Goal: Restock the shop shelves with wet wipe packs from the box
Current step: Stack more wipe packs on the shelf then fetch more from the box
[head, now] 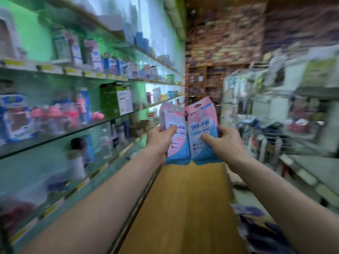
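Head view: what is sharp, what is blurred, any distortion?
Head view: the left wet wipe pack and right wet wipe pack, held by the left hand and right hand, are fairly sharp; glass shelves and right racks smear with motion blur; wide-angle distortion bends shelf lines.

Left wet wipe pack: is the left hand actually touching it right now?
Touching. The head view shows the left hand gripping the left wet wipe pack, thumb laid across its front.

wipe packs (201, 129): glossy plastic film | shelves (73, 131): glass | floor (183, 208): smooth, wood-look
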